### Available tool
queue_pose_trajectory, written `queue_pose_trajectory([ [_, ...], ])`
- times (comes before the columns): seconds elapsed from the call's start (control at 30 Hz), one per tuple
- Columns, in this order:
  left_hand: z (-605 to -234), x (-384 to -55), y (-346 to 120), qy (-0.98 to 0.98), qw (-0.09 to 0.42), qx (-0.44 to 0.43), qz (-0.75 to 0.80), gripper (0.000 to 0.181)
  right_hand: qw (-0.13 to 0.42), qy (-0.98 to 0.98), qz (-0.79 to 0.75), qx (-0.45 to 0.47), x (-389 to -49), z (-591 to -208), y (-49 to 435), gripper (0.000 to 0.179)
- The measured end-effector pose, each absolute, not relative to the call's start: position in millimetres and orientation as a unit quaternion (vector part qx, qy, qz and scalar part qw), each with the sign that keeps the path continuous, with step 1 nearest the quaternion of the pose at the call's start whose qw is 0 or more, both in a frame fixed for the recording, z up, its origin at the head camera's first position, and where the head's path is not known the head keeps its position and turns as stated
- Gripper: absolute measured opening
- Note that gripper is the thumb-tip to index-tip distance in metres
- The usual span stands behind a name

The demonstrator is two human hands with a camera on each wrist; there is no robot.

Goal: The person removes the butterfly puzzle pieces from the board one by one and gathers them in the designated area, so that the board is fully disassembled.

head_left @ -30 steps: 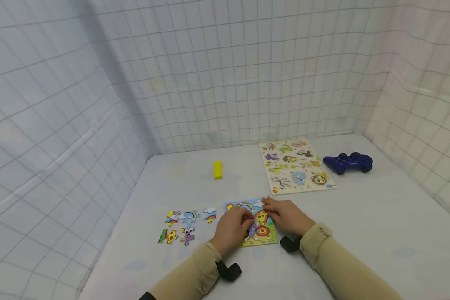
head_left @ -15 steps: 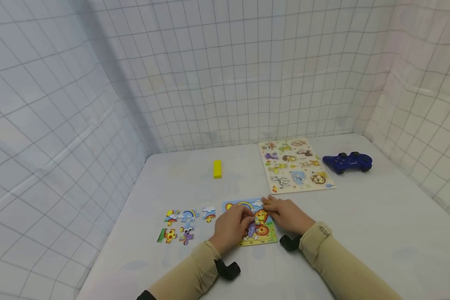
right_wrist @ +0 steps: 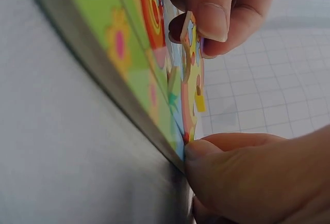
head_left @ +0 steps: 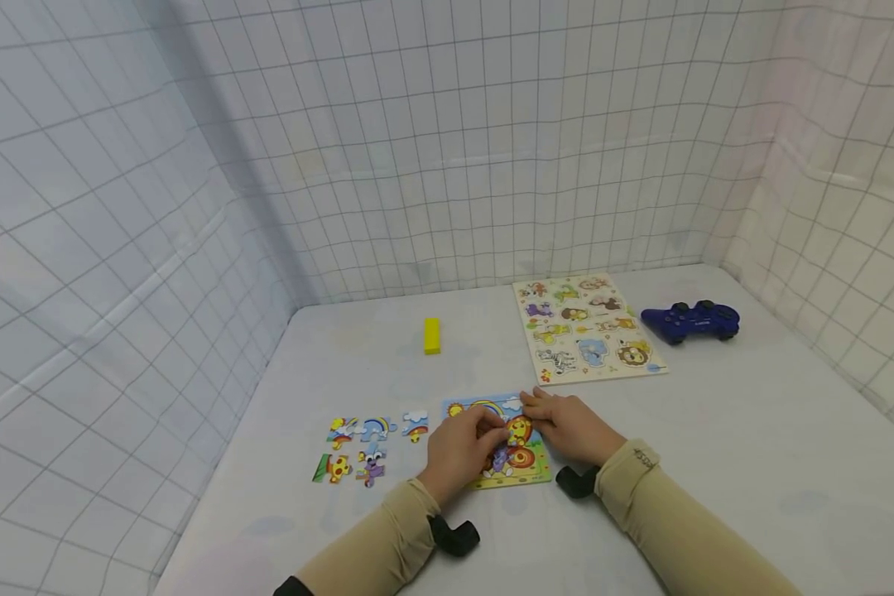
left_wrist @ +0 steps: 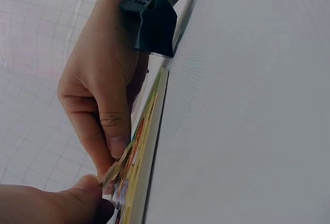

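Note:
A jigsaw puzzle board point(head_left: 512, 480), printed with a rainbow and cartoon animals, lies on the white table in front of me. Over its middle, my left hand point(head_left: 456, 451) pinches one end of a thin puzzle piece point(right_wrist: 192, 64), whose upper end stands tilted off the board. At the board's upper right, my right hand point(head_left: 575, 429) holds the piece's other end between thumb and forefinger, close to the board's edge. My hands hide part of the board. Several loose puzzle pieces point(head_left: 371, 465) lie on the table to the left.
A yellow block point(head_left: 432, 336) stands farther back. Behind the board to the right lies a wooden animal puzzle point(head_left: 588, 331), with a dark blue game controller point(head_left: 691, 321) beside it. Gridded white sheets point(head_left: 477, 165) wall the table at the back and sides.
My left fingertips have shifted very slightly to the right over the board. My right hand and the loose pieces stay where they were.

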State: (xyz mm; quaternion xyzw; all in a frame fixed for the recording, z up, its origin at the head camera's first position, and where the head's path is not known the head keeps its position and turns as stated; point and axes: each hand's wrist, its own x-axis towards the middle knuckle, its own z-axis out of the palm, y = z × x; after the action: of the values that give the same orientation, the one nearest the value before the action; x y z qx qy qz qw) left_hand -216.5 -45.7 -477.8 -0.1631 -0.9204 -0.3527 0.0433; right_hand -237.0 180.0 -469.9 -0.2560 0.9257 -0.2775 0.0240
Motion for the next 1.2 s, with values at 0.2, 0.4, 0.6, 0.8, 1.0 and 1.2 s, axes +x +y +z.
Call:
queue_pose_trajectory([
  [0.2, -478, -216, -47, -0.909, 0.047, -0.161, -0.381, 0.008, 0.020, 0.923, -0.281, -0.261, -238, -472, 181, 0.035],
  [0.4, -464, -207, -70, -0.901, 0.056, -0.168, -0.397, 0.008, 0.023, 0.920, -0.287, -0.268, -240, -476, 178, 0.035],
  [0.6, -449, -191, -123, -0.922, 0.061, -0.104, -0.367, 0.006, 0.026, 0.922, -0.282, -0.264, -239, -471, 179, 0.033],
  [0.8, -450, -186, -172, -0.938, 0.072, -0.056, -0.336, 0.011, 0.030, 0.927, -0.273, -0.254, -240, -465, 182, 0.034],
  [1.0, -460, -186, -184, -0.948, 0.058, -0.081, -0.303, 0.010, 0.040, 0.924, -0.294, -0.242, -241, -466, 184, 0.033],
  [1.2, -463, -184, -185, -0.957, 0.078, -0.099, -0.262, 0.012, 0.042, 0.923, -0.293, -0.245, -241, -467, 183, 0.034],
])
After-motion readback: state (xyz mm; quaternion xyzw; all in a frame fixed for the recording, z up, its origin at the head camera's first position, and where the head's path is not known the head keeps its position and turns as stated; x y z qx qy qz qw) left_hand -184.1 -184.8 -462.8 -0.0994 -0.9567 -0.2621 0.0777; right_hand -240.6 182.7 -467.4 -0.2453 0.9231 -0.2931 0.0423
